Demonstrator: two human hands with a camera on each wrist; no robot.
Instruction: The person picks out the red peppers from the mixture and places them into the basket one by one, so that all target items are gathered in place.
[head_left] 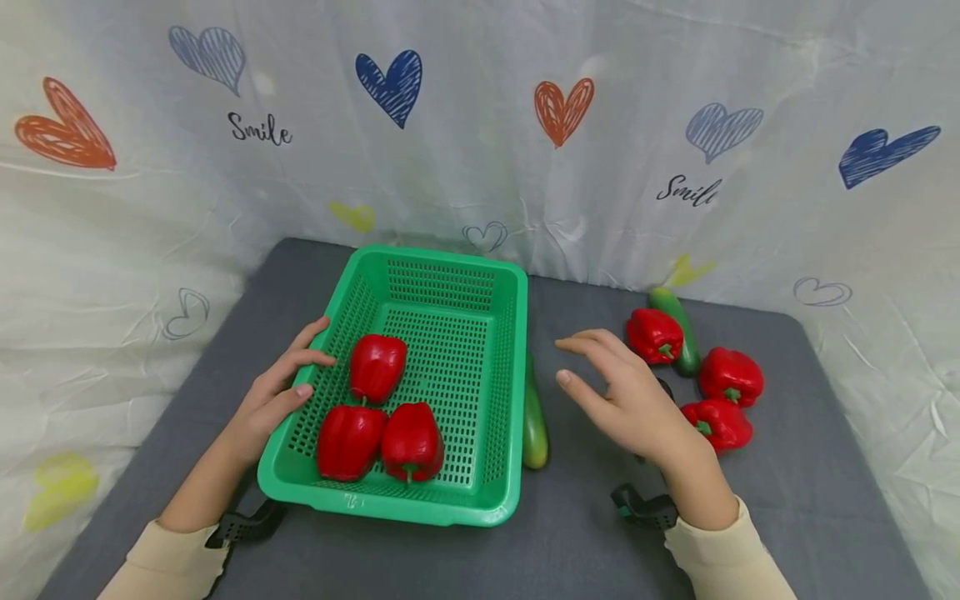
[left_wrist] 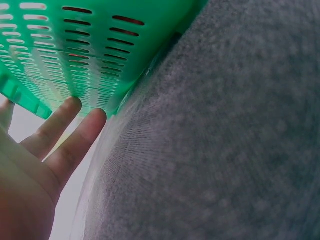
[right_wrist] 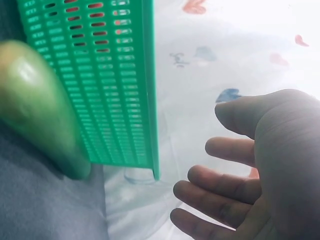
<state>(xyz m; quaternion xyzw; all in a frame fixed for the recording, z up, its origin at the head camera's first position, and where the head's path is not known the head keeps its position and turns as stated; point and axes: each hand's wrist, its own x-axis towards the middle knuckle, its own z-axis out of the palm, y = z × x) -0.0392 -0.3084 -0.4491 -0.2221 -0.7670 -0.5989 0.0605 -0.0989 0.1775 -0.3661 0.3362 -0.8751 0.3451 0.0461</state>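
Observation:
In the head view my left hand (head_left: 272, 398) holds the left rim of a green plastic basket (head_left: 390, 507), with thumb and a finger reaching over the rim. The left wrist view has two straight fingers (left_wrist: 82, 132) against its slotted outer wall. Three red bell peppers (head_left: 377, 367) lie inside, toward the near left. My right hand (head_left: 630, 400) is held over the cloth right of the basket, fingers spread and nothing in them. A green cucumber (head_left: 534, 421) lies along the basket's right wall, also left of my right hand (right_wrist: 240, 175) in the right wrist view.
Right of my right hand lie three more red bell peppers (head_left: 731, 376) and a second cucumber (head_left: 678, 329). A dark grey cloth (head_left: 810, 483) covers the table. Behind it hangs a white curtain (head_left: 480, 167) printed with hearts.

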